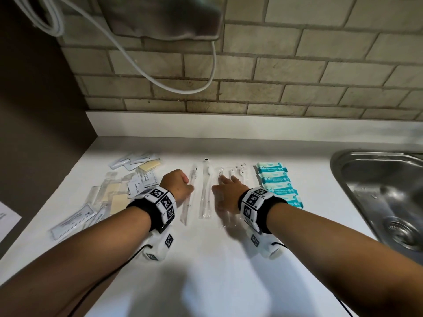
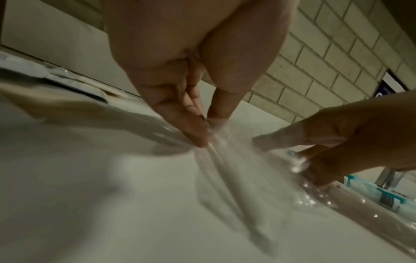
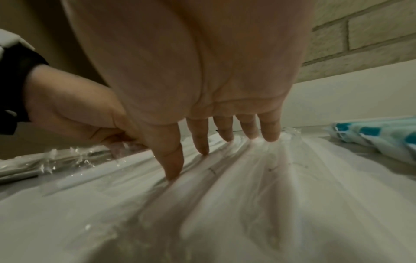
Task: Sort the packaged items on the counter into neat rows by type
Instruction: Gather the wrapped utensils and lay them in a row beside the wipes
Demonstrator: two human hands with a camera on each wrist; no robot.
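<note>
Several long clear packets lie side by side in the middle of the white counter (image 1: pixel 206 259). My left hand (image 1: pixel 177 185) pinches the leftmost clear packet (image 1: pixel 186 209) between thumb and fingers (image 2: pixel 198 131), low against the counter. Just right of it, a second clear packet (image 1: pixel 204 197) lies untouched. My right hand (image 1: pixel 226 191) rests flat with spread straight fingers (image 3: pixel 202 142) on the remaining clear packets (image 3: pixel 247 178). Teal-and-white wipe packs (image 1: pixel 278 183) form a stacked row at the right. A loose pile of flat sachets (image 1: pixel 128 186) lies at the left.
A steel sink (image 1: pixel 377 191) is set into the counter at the far right. A white cable (image 1: pixel 183 88) and a grey cloth (image 1: pixel 164 17) hang on the tiled wall. A dark panel (image 1: pixel 34 110) bounds the left side, with a sheet of paper (image 1: pixel 6 216) at its foot.
</note>
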